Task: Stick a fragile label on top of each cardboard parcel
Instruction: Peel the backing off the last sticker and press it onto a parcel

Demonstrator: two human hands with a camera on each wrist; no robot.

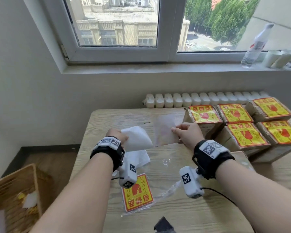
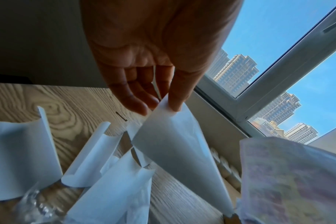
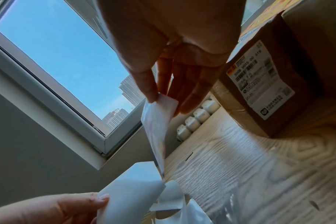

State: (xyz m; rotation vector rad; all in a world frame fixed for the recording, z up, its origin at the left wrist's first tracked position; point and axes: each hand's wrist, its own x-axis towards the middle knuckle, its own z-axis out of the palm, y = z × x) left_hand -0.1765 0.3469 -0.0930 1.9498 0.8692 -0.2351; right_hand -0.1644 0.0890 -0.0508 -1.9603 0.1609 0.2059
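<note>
Item, at nine o'clock off the table: a wicker basket (image 1: 15,195) is holding scraps. Item, left of centre: your left hand (image 1: 118,135) is pinching the white backing sheet (image 1: 136,139) between thumb and fingertips (image 2: 175,104), above spent backing curls (image 2: 86,156) lying on the wooden table (image 1: 183,207). Item, centre: your right hand (image 1: 188,134) is pinching a corner of the peeled fragile label (image 1: 165,132), which is hanging blurred, apparently adhesive side toward you, just apart from the backing. Item, six o'clock: a spare label pack (image 1: 138,192) is lying in its clear wrapper. Item, two to three o'clock: labelled cardboard parcels (image 1: 245,132) are standing together, five tops already covered; a plain box corner (image 1: 240,157) at four o'clock appears unlabelled, though mostly hidden. You are advised to be keeping the label taut by one edge, dropping the backing aside, and laying one edge first, smoothing outward so no wrinkles are forming.
</note>
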